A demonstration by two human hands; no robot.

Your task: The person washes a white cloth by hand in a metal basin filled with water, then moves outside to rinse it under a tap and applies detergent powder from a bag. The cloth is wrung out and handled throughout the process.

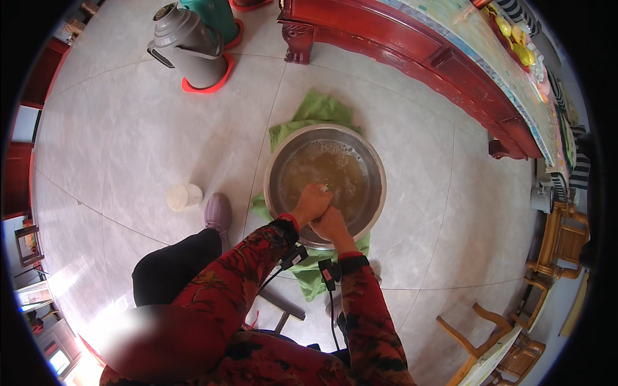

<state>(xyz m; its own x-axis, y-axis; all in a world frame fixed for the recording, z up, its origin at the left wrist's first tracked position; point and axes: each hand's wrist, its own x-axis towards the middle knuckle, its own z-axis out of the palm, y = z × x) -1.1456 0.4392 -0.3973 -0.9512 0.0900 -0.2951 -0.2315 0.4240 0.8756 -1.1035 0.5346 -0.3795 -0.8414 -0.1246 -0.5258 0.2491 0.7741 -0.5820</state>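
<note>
A round stainless steel basin [380,188] stands on a green cloth [322,107] on the tiled floor, holding cloudy, brownish water [340,169] with foam at its far side. My left hand [315,200] and my right hand [332,224] are together over the near part of the basin, both curled closed and touching. A small whitish bit shows at the fingers of my left hand. Whether anything more lies between the hands is hidden. Both wrists carry dark bands with small black devices and cables.
A white round container [184,197] stands left of the basin, near my shoe [217,212]. A grey thermos jug [190,50] and a green one [212,19] sit on red bases at the upper left. A carved red wooden table [386,43] runs along the upper right; wooden chairs [562,241] stand at right.
</note>
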